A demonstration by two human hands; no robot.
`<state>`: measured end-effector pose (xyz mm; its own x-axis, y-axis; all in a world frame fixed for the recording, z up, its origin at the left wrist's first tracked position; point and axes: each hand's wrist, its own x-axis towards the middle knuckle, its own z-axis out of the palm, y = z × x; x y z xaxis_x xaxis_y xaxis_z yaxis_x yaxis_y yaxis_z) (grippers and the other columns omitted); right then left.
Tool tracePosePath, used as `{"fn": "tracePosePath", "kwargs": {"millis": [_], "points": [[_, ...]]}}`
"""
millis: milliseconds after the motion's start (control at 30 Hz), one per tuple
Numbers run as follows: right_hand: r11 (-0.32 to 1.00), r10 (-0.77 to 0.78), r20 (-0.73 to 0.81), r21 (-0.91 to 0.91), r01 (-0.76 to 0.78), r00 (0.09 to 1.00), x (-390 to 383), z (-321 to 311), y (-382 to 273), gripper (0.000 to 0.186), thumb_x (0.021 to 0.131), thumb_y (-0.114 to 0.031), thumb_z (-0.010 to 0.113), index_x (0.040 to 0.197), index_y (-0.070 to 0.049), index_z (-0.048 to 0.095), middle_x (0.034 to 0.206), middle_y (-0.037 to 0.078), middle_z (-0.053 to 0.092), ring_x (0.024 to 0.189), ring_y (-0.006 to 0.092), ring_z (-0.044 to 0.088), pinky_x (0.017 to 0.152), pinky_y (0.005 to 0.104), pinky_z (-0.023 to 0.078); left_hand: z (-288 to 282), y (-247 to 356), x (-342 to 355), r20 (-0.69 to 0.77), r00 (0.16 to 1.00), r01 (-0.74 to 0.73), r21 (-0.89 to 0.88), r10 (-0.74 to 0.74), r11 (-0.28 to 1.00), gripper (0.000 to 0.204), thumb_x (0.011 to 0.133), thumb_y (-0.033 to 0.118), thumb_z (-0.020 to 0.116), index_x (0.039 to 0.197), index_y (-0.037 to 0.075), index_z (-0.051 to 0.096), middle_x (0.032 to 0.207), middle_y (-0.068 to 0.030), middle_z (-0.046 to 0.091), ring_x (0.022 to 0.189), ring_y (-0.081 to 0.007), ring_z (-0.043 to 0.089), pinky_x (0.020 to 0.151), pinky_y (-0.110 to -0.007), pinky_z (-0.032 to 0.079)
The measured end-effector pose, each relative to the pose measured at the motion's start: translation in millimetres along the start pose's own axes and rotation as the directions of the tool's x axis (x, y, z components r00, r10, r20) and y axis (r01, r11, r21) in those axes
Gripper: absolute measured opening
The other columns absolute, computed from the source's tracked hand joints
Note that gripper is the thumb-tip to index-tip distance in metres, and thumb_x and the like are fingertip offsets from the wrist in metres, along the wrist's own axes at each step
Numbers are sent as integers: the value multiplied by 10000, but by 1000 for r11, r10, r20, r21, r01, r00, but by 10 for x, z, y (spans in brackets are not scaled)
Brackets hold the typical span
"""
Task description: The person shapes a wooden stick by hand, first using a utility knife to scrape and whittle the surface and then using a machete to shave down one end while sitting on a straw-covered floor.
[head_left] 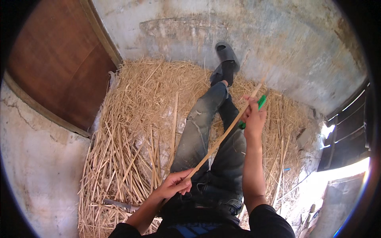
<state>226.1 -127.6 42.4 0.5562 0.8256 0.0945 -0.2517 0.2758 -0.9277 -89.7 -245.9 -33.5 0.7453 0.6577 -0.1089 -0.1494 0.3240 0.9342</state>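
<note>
Though it is slim, the pale tan strip (pixel 222 138) looks long.

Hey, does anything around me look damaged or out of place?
Yes: the wall ahead is stained, with worn, discoloured patches. Straw-like scraps lie strewn loosely around your legs, which looks untidy. The long strip you're holding shows no obvious break.

I squint at daylight (pixel 345 171) burning white at the lower right of the frame; the grey wall (pixel 186 31) takes softer light, the brown panel (pixel 59 59) at upper left looks dimmer. Edges bow near the black border.
</note>
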Motion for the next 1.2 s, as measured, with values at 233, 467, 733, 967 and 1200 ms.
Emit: {"fn": "tracePosePath", "kwargs": {"millis": [233,467,733,967,1200], "points": [[986,52,258,-168,-8,965,-171,-46,-83,337,1045,-311,522,1062,-12,675,591,-79,360,514,34,339,464,258,267,138,232,206,-130,991,-9,-81,-2,997,493,1082,255,445,1507,15,378,677,-58,559,431,-80,434,406,-218,347],[748,163,737,-526,405,656,-704,103,-12,391,1007,-385,555,939,-9,637,610,165,611,606,372,639,599,464,493,218,450,601,-290,956,-132,-263,52,956,499,1073,304,455,1476,15,401,562,-45,484,378,-92,379,392,-226,304],[314,73,852,-513,799,519,-895,91,-20,443,928,-478,631,793,-60,577,610,152,633,524,371,644,466,464,509,295,405,651,-376,924,-157,-209,69,965,455,1068,267,480,1454,34,414,577,-4,464,415,-68,356,427,-211,278],[216,6,869,-485,848,495,-725,168,69,458,910,-513,636,790,-75,576,582,122,627,510,341,654,464,445,520,193,448,723,-310,948,-190,-387,67,902,416,1087,250,444,1474,100,414,604,45,332,463,-45,266,437,-216,239],[-124,-216,699,-712,691,681,462,-180,309,297,980,-343,555,1008,-52,605,695,149,650,568,351,634,508,460,491,258,284,544,-307,952,-144,-462,-6,875,388,1081,259,455,1442,119,438,607,43,313,466,-54,221,443,-223,245]]}}
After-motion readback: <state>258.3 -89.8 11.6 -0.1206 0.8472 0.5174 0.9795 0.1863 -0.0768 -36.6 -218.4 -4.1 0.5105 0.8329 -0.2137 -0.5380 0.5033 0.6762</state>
